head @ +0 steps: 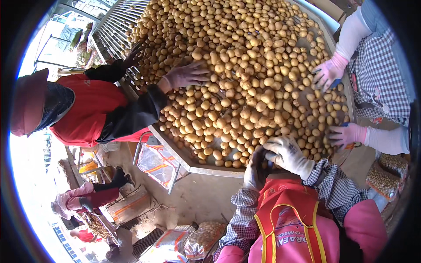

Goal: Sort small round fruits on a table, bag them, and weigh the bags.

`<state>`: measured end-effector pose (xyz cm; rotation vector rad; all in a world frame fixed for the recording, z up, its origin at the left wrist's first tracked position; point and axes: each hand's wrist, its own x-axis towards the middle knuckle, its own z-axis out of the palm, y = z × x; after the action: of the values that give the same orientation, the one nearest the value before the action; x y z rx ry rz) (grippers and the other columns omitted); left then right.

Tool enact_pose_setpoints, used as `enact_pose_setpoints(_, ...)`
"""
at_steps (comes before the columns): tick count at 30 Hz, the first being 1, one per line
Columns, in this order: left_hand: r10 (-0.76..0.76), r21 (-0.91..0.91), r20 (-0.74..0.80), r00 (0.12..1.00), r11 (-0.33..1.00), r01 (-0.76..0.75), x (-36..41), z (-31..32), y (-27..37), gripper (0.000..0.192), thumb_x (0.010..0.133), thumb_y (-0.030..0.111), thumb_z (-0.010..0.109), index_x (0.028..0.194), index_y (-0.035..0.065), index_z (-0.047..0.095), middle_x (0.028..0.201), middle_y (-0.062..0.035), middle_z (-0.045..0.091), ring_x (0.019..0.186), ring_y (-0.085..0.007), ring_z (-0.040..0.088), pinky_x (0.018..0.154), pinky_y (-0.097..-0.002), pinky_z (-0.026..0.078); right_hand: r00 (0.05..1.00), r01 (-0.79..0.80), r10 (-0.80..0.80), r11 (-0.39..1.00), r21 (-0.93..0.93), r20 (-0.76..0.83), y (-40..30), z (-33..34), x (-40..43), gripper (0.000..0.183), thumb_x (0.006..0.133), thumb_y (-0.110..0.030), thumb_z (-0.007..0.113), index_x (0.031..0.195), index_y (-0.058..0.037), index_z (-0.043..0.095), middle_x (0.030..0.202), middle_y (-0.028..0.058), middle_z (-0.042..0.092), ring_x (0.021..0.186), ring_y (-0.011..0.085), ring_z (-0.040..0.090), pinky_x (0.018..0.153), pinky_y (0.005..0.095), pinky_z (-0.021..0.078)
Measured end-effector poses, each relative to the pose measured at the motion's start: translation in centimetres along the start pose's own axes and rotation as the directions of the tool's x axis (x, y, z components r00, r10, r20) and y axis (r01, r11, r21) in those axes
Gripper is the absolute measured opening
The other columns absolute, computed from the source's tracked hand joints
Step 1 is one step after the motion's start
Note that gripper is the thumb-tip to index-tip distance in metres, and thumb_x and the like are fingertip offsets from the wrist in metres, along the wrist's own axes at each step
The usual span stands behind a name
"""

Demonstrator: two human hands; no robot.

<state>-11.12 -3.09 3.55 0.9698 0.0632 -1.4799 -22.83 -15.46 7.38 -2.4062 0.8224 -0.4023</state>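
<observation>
Right before me, at the near edge of a metal sorting table (210, 171), my two gloved hands meet. My left hand (254, 171) is raised and curled, with a dark area around its palm and fingers. My right hand (286, 154), in a whitish knit glove, reaches over with its fingertips at the left hand's fingers. Whether either hand holds something is hidden by the overlap. Many loose potatoes (236, 123) cover the table beyond and beside my hands.
At the left, a person in red (88, 108) reaches a gloved hand (187, 75) over the potatoes. Another person's gloved hands (330, 70) work at the right. A slatted metal rack (113, 24) adjoins the table. Filled sacks (205, 240) stand on the floor, with other people at lower left.
</observation>
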Motion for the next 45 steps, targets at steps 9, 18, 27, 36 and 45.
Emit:
enact_pose_setpoints(9,-0.219,-0.187,-0.078,0.973,0.961,0.202,1.0,-0.8,1.9,0.029,0.099,0.006,0.054,0.128,0.0066,0.055,0.107,-0.0018,0.061,0.082,-0.0116,0.054,0.059,-0.0224,0.042,0.987,-0.149,0.159,0.870,-0.470,-0.019,8.9,-0.2,7.1,0.024,0.078,-0.014,0.071,0.101,-0.0227,0.073,0.142,0.0018,0.050,0.135,0.0259,0.041,0.116,0.0526,0.0221)
enact_pose_setpoints(18,-0.262,-0.189,-0.143,0.954,0.954,0.234,1.1,-0.8,3.0,0.034,0.094,0.003,0.059,0.127,0.0101,0.055,0.097,0.0008,0.062,0.078,-0.0092,0.053,0.066,-0.0242,0.045,0.902,-0.020,0.256,0.830,-0.557,0.348,2.8,3.1,12.3,0.026,0.093,-0.015,0.056,0.115,-0.0220,0.068,0.115,0.0064,0.062,0.099,0.0219,0.063,0.092,0.0396,0.0456)
enact_pose_setpoints(27,-0.231,-0.121,-0.082,0.969,0.968,0.220,2.1,2.0,5.3,0.044,0.101,0.042,0.052,0.135,0.0134,0.051,0.105,0.0022,0.062,0.074,-0.0074,0.047,0.061,-0.0209,0.039,0.987,-0.156,0.155,0.987,-0.034,-0.038,1.9,-0.2,10.0,0.022,0.081,-0.019,0.075,0.099,-0.0100,0.067,0.088,0.0034,0.071,0.077,0.0224,0.069,0.077,0.0352,0.0559)
enact_pose_setpoints(36,0.184,0.040,-0.403,0.896,0.982,-0.184,-4.1,-6.2,9.3,0.039,0.096,0.035,0.056,0.129,0.0128,0.056,0.103,-0.0016,0.063,0.064,-0.0040,0.046,0.048,-0.0161,0.032,0.999,0.005,-0.002,0.993,0.115,-0.032,-5.7,-1.4,-2.9,0.039,0.080,-0.013,0.072,0.119,-0.0090,0.066,0.099,0.0075,0.067,0.088,0.0267,0.066,0.078,0.0391,0.0525)
enact_pose_setpoints(45,0.273,0.218,-0.919,0.285,0.953,-0.209,-7.1,-32.1,24.8,0.061,0.094,0.051,0.058,0.141,0.0128,0.046,0.141,-0.0127,0.047,0.132,-0.0301,0.042,0.108,-0.0487,0.035,0.991,-0.006,0.028,0.987,-0.162,0.134,-2.3,-3.0,-11.0,0.038,0.080,-0.017,0.069,0.118,-0.0120,0.066,0.120,0.0080,0.061,0.105,0.0281,0.060,0.088,0.0436,0.0454)
